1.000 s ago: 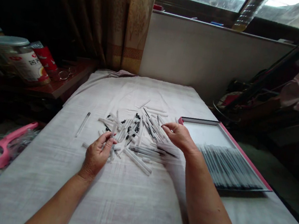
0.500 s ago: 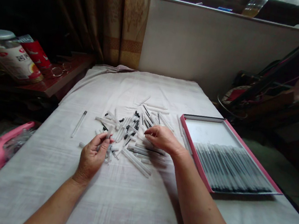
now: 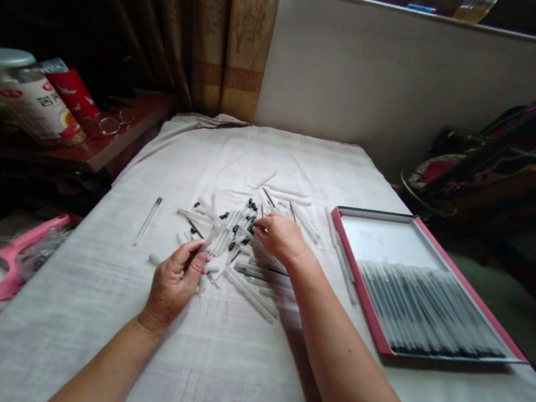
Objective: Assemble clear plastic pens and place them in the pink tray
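Left hand (image 3: 172,284), just left of the lower centre, pinches a clear tube (image 3: 211,239) between thumb and curled fingers. Mid-frame, clear barrels (image 3: 250,296) and small black pieces (image 3: 252,205) lie heaped on white cloth (image 3: 224,368). Over the heap's right side, the right hand (image 3: 279,236) has its fingertips drawn together; its hold cannot be told. Centre right, a pink-edged box (image 3: 361,277) holds rowed pens (image 3: 427,310).
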A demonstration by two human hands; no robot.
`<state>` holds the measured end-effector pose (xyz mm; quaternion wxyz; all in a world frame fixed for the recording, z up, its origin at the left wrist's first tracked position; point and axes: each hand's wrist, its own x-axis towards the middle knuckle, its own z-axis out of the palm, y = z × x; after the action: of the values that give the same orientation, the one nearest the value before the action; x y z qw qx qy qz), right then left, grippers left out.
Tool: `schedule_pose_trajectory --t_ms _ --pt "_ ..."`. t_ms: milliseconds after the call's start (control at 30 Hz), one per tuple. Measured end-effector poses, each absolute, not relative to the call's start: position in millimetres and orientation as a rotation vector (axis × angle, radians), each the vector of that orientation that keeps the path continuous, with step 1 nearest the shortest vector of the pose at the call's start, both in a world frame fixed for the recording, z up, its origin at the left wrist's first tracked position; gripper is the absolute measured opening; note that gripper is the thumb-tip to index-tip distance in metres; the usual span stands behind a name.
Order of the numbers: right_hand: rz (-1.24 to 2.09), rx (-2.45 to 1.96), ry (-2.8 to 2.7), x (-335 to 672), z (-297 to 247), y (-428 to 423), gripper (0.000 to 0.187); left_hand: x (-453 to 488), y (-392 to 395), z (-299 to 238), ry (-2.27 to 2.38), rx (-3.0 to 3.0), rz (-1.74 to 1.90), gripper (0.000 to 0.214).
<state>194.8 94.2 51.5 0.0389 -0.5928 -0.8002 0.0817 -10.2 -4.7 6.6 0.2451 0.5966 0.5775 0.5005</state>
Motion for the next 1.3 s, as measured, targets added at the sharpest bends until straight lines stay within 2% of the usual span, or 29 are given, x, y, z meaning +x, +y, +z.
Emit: schedule_pose_trajectory --t_ms 233,433,533,700,800,1000,1300 --pt "0.214 -1.912 -2.450 184 48 103 0.026 -8 -7 3 1.598 1.773 1.292 0.029" --pt "0.284 -1.808 -2.398 188 44 99 0.024 -4 -9 5 1.535 1.983 1.252 0.025" --pt "0.522 -1.718 -2.137 199 44 96 0.022 -4 -9 6 1.519 2.013 1.245 0.025" --pt "1.190 -1.226 -1.582 215 44 65 0.021 -4 -9 7 1.428 2.125 1.246 0.024" --pt "1.349 -1.064 -1.379 216 36 35 0.024 -3 -10 7 1.389 2.172 1.211 0.025" --pt "1.333 -1.063 -1.234 210 16 6 0.019 0 -14 6 1.316 2.304 1.175 0.027" --pt "1.104 -1.078 -1.460 209 13 3 0.017 3 -16 10 1.327 2.315 1.084 0.027"
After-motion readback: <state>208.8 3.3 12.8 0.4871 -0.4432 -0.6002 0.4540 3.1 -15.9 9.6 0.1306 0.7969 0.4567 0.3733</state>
